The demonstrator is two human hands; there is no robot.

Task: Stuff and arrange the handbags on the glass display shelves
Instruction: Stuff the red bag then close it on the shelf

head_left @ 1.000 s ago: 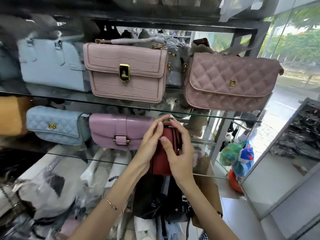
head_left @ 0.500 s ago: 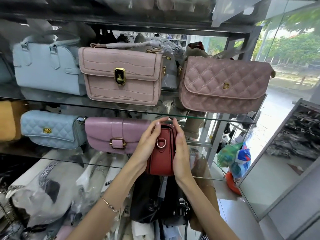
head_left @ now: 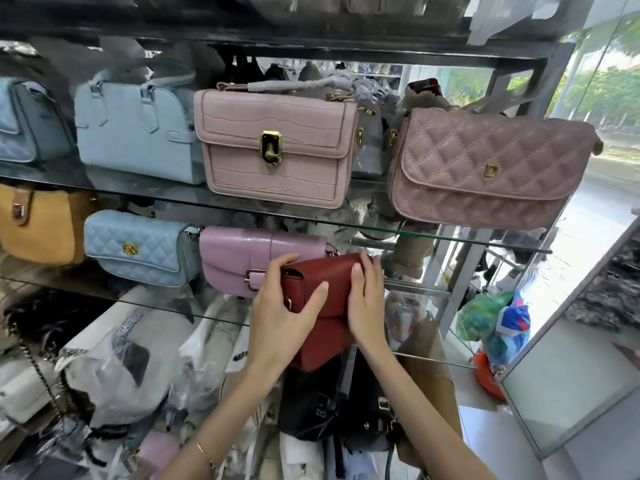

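Observation:
A dark red handbag point(head_left: 330, 287) is held between both hands in front of the lower glass shelf point(head_left: 156, 305), its flap side turned toward me. My left hand point(head_left: 278, 317) grips its left end, thumb across the front. My right hand point(head_left: 365, 301) holds the right end, fingers over the top edge. Just behind it on that shelf stands a lilac buckle bag point(head_left: 239, 252), with a quilted light blue bag point(head_left: 138, 247) to its left. On the upper glass shelf point(head_left: 460, 237) stand a pink croc-pattern bag point(head_left: 277, 150) and a quilted pink bag point(head_left: 485, 168).
A pale blue handbag point(head_left: 135, 133) and a yellow bag point(head_left: 38, 226) sit at the left. Plastic-wrapped bags point(head_left: 114, 362) and black bags point(head_left: 322, 410) are piled below the shelves. Coloured plastic bags point(head_left: 495, 323) lie on the floor by the metal frame post point(head_left: 460, 271).
The red handbag has turned from end-on to showing its flap side, and has tilted up toward the lower shelf. Both hands have shifted to its two ends.

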